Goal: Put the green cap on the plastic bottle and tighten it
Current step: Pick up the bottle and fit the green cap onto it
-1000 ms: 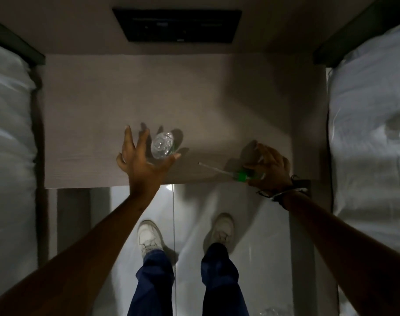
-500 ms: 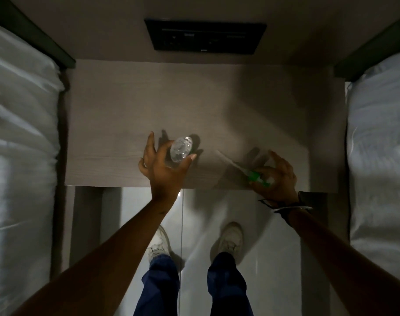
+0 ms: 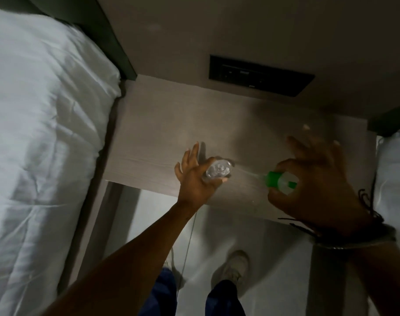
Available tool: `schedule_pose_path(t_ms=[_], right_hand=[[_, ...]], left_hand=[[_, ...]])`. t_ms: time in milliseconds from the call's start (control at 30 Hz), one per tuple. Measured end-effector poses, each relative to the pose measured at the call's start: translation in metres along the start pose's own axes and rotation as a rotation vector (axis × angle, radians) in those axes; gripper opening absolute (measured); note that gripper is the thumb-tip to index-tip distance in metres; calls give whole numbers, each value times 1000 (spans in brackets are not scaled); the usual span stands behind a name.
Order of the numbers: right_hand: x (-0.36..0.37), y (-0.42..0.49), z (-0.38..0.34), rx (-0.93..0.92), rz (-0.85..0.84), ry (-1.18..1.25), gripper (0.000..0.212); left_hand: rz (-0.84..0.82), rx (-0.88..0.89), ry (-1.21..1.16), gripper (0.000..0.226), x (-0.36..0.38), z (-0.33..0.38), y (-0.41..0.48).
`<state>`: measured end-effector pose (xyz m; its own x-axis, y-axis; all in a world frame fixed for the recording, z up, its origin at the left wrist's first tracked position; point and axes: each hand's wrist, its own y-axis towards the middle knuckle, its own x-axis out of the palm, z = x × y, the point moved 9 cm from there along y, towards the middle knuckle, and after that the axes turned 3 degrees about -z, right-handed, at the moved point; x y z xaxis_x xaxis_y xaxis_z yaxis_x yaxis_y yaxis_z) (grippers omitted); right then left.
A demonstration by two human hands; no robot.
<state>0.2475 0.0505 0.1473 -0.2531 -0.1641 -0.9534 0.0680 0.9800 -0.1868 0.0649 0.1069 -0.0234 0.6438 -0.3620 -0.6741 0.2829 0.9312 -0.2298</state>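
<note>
A clear plastic bottle (image 3: 218, 171) stands on the wooden nightstand (image 3: 171, 137) near its front edge, seen from above, its mouth uncovered. My left hand (image 3: 195, 179) wraps around the bottle with thumb and palm, the other fingers spread. To the right and closer to the camera, my right hand (image 3: 317, 185) pinches the green cap (image 3: 280, 179) between thumb and forefinger, remaining fingers fanned out. A clear tube hangs from the cap and points toward the bottle. The cap is apart from the bottle, to its right.
A white bed (image 3: 41, 144) lies to the left, another white bed's edge (image 3: 395, 174) to the right. A black switch panel (image 3: 260, 75) sits on the wall behind the nightstand. The pale floor, my legs and shoes (image 3: 231, 265) are below.
My right hand has lifted the green cap off the nightstand toward the camera. My left hand has closed around the bottle. The view has swung left.
</note>
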Motion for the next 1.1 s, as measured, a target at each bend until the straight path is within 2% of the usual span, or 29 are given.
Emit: schedule_pose_path(t_ms=[200,333,467,533,733,867,1000,1033,1100], right_hand=[[15,17,-10,-13,-200,-112,29],[23,32,-20,-36,-288,-232,37],[46,61,-48,-35,-400,-305,31],[61,74,-63,-28,-431,-320,41],[93,92,-68,4,-359,-273,34],[102,82,-47,49,-306,-230,48],[103,62,-36,24,-149,-130,31],[103,58,-37,11,-113,-75,37],[106,55,-33,31,-82,25,70]], left_hand=[[-44,-21,73,68,5,-6,2],[-26,15,91,56,5,-4,3],[9,85,58,52,6,-5,3],[19,111,10,53,7,-5,1],[46,84,-52,54,9,-11,3],[44,99,-2,55,14,-17,7],[48,117,-21,53,23,-14,8],[47,113,-17,54,22,-14,8],[34,123,-27,53,19,-14,9]])
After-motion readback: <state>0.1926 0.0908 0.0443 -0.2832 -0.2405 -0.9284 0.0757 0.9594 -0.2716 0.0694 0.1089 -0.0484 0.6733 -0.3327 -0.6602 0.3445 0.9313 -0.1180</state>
